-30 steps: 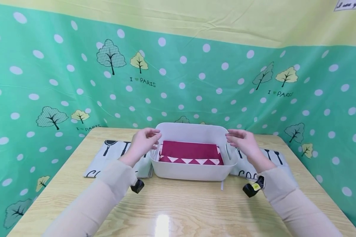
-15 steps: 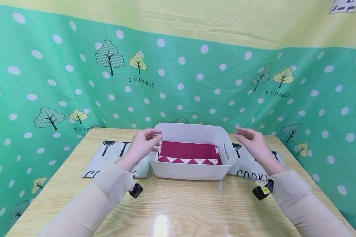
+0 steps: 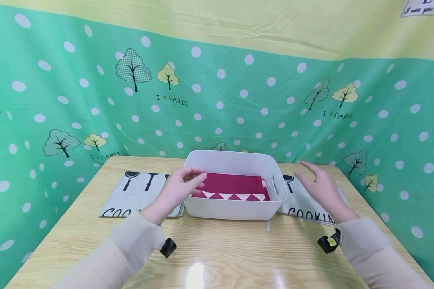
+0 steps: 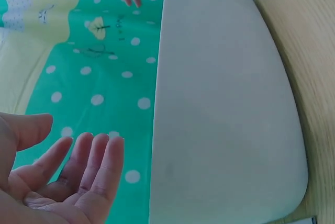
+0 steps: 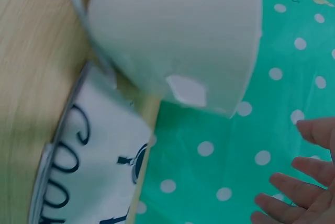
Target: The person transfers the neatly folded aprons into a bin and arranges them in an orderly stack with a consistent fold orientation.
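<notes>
A white plastic basket (image 3: 235, 209) stands at the middle of the table's far part, and a folded maroon cloth (image 3: 235, 183) with a white triangle border lies inside. My left hand (image 3: 181, 188) hovers over the basket's left end and covers part of it in the head view. Its fingers are loosely bent and hold nothing, as the left wrist view also shows. To the right of the basket, my right hand (image 3: 322, 188) hangs above a folded white cloth (image 3: 293, 200) with black print. The right fingers are spread, with nothing between them.
Another folded printed cloth (image 3: 137, 192) lies left of the basket. A thin pale strip (image 3: 268, 225) shows on the wooden table (image 3: 224, 253) under the basket's front right corner. Behind the table hangs a green dotted curtain (image 3: 238, 112).
My right hand has moved right, away from the basket's right end, and its fingers have spread. My left hand has shifted slightly right and toward me. The basket has hardly moved.
</notes>
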The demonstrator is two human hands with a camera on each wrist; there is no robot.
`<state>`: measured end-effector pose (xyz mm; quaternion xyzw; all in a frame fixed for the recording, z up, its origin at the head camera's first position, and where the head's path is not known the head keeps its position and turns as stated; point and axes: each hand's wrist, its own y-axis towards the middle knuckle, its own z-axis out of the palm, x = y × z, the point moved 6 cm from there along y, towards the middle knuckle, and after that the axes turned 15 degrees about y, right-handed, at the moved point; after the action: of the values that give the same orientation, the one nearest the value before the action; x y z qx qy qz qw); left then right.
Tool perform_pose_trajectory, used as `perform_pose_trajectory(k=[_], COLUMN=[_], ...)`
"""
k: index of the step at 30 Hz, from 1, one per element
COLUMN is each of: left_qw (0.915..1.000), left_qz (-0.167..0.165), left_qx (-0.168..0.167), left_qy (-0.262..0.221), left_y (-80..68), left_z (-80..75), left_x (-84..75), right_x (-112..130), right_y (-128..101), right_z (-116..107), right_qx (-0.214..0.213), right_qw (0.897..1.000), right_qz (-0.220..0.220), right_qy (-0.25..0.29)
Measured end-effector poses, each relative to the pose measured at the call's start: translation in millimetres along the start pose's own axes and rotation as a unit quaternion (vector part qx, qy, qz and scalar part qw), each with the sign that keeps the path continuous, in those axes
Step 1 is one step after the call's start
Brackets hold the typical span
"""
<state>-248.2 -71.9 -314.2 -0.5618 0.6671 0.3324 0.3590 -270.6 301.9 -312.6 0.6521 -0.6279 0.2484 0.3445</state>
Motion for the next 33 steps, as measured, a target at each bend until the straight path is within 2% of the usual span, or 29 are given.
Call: perform_pose_trajectory(k=[3,7,15,23,28,33], left_qw=[0.9999,0.9997,0.9991,0.9986,0.998,0.9978], left_qz=[0.006,0.014,0.001,0.024,0.026,0.013], left_qx=[0.007,0.016,0.037,0.044,0.053,0.062], left_qy=[-0.01,-0.014,-0.021,-0.012,-0.02,-0.02], left_y=[-4.4,-11.6,-21.3,-28.1,-31.0,-33.0], left_z=[5.5,13.5,34.7,47.2,52.7,58.8], left_x=[-1.3,-3.9,1.2,6.6,11.1,17.5], right_x=[-9,-22,-42,-68,-82,-96], right_y=[0,0,-1,-1,-2,-1], right_z=[2,5,7,13,17,20], right_qx=[-0.012,-0.013,-0.015,0.004,0.003,0.012], right_qw=[0.999,0.999,0.997,0.997,0.996,0.995], right_qz=[-0.016,-0.009,-0.015,0.02,0.025,0.035], right_qy=[-0.031,-0.047,-0.072,-0.074,-0.082,-0.09])
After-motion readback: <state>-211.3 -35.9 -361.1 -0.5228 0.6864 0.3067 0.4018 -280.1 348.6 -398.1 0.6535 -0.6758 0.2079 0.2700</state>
